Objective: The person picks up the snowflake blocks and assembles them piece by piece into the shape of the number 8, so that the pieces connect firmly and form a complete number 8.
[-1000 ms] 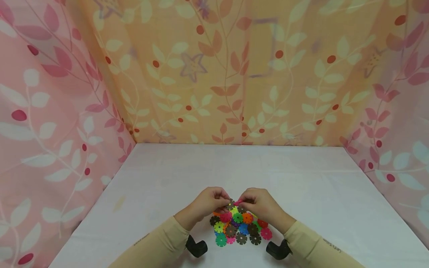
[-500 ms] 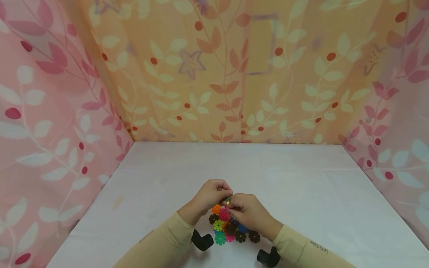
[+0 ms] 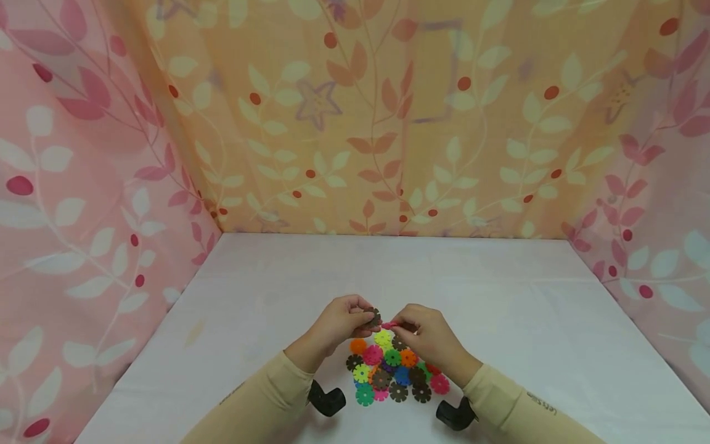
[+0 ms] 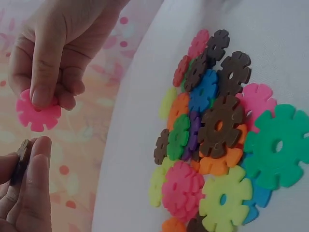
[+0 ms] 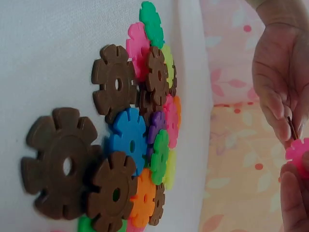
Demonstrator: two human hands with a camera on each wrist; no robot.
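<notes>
My left hand (image 3: 337, 324) pinches a brown notched plastic disc (image 3: 373, 317) between thumb and fingers, above the far edge of a pile of similar discs (image 3: 392, 357). Close by on the right, my right hand (image 3: 435, 336) pinches a pink notched disc (image 3: 389, 325), seen almost edge-on from the head. In the left wrist view, the pink disc (image 4: 38, 116) faces the camera and the brown disc (image 4: 20, 162) is tilted edge-on below it, with a gap between them. The right wrist view has the pink disc (image 5: 298, 154) partly behind fingers.
The pile holds brown, pink, green, blue, yellow, orange and purple discs, many overlapping, on a white table (image 3: 277, 271). Black angled wrist mounts (image 3: 327, 399) hang under both forearms. Patterned curtains (image 3: 355, 123) enclose the back and sides.
Half a second ago the hands were together, the right one lower and further left, over the pile. Now it has moved right and up, and the two discs are apart.
</notes>
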